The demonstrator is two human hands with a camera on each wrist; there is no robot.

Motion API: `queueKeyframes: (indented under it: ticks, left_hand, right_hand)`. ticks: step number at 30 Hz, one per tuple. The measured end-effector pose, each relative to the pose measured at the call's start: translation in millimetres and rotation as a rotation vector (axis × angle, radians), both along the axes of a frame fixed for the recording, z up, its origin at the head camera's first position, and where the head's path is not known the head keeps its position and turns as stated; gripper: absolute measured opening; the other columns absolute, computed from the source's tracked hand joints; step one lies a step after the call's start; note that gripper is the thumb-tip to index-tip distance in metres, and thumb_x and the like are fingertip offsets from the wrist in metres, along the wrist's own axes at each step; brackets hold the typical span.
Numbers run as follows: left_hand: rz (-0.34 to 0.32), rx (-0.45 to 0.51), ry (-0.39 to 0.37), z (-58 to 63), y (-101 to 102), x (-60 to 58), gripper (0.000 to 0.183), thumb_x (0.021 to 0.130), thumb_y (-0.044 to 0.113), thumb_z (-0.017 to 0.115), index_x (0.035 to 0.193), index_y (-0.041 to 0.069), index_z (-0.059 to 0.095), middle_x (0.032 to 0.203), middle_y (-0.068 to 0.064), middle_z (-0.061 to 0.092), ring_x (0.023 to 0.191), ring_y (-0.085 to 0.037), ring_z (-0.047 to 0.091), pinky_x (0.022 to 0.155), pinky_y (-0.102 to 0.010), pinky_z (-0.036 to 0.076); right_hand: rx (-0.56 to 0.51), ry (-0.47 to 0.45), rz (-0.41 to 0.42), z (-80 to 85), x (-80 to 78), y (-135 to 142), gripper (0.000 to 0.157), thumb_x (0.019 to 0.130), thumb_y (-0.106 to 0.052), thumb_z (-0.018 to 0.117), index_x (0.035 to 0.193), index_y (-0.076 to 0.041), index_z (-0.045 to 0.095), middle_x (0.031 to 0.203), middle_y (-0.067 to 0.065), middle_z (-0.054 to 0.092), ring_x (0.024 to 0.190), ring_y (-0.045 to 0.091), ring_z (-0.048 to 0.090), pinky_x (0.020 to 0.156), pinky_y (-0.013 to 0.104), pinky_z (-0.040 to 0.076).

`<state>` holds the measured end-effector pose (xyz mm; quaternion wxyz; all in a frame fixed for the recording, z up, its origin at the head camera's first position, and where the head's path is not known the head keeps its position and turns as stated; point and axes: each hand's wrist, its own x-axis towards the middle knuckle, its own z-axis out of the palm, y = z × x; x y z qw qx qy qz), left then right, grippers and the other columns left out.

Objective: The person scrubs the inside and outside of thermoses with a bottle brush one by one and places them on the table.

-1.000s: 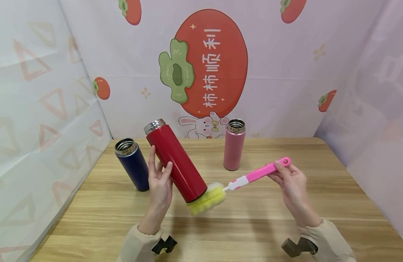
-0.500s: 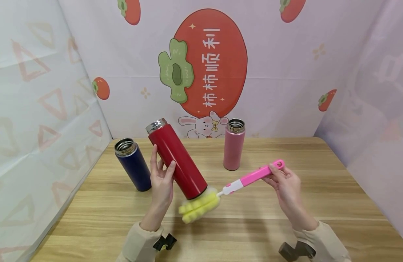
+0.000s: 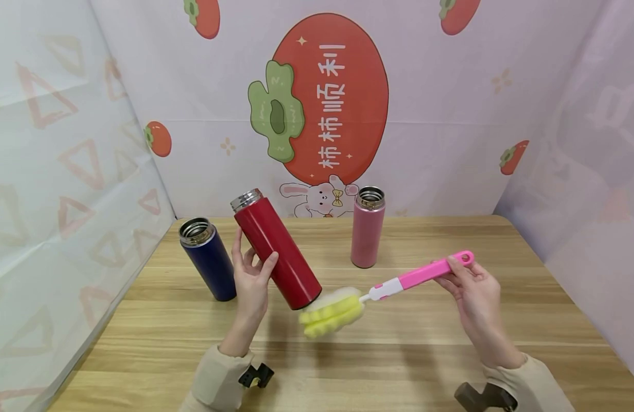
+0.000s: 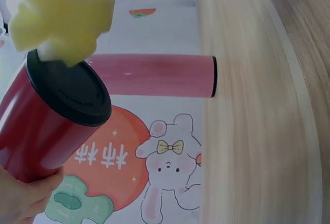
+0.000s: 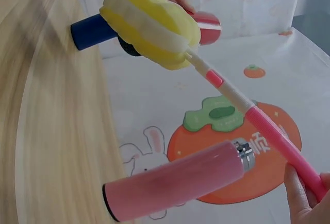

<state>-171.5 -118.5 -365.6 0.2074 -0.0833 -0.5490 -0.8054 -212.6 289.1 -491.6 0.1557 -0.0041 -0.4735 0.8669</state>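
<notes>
Now the yellow-and-white sponge brush (image 3: 386, 289) with pink plastic handle (image 3: 427, 273), pinched in the right hand (image 3: 475, 290), has shifted rightward beside the black base (image 4: 67, 92) of the glossy red metal bottle (image 3: 277, 249), which suggests one rubbing stroke, though whether they touch I cannot tell. This bottle, held by the left hand (image 3: 252, 288) above the wooden surface (image 3: 399, 366), has its long axis tilted, with the steel mouth (image 3: 246, 199) pointing up-left and the base down-right.

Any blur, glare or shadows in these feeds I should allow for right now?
Head view: soft shadows on the table, the sponge slightly smeared; left wrist view: sponge soft and blurred, pale glare on the side of the red bottle, table lines bowed, likely lens distortion; right wrist view: sponge ridges clearer, dim shadows across the table.
</notes>
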Motion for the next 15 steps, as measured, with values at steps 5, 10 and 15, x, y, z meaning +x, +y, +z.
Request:
queueKeyframes:
  ticks: [5,10,15]
  left_hand:
    - [0.030,-0.038,-0.032,-4.9,-5.2,-8.3,0.082,0.077,-0.009,0.060,0.139,0.024,0.018,0.118,-0.011,0.041,0.101,-0.027,0.052,0.081,-0.031,0.047]
    - [0.054,-0.084,-0.077,-11.8,-9.9,-15.9,0.084,0.074,-0.006,0.066,0.138,0.027,0.022,0.119,-0.007,0.040,0.104,-0.027,0.050,0.080,-0.029,0.047]
    - [0.085,-0.124,-0.109,-19.2,-13.7,-25.1,0.085,0.071,-0.004,0.069,0.136,0.026,0.024,0.120,-0.006,0.040,0.101,-0.024,0.051,0.078,-0.027,0.048]
  right_hand:
    - [-0.032,0.089,0.016,22.5,13.6,8.1,0.034,0.086,-0.002,0.054,0.117,0.011,0.047,0.102,0.027,0.059,0.092,0.039,0.058,0.078,0.045,0.044]
    - [-0.069,0.157,-0.017,94.3,55.7,-21.3,0.021,0.084,0.005,0.053,0.103,0.013,0.053,0.090,0.024,0.063,0.081,0.032,0.063,0.073,0.041,0.046]
    - [-0.142,0.195,-0.101,144.5,87.8,-48.0,0.009,0.081,0.010,0.054,0.090,0.012,0.056,0.078,0.019,0.065,0.070,0.024,0.065,0.065,0.033,0.050]
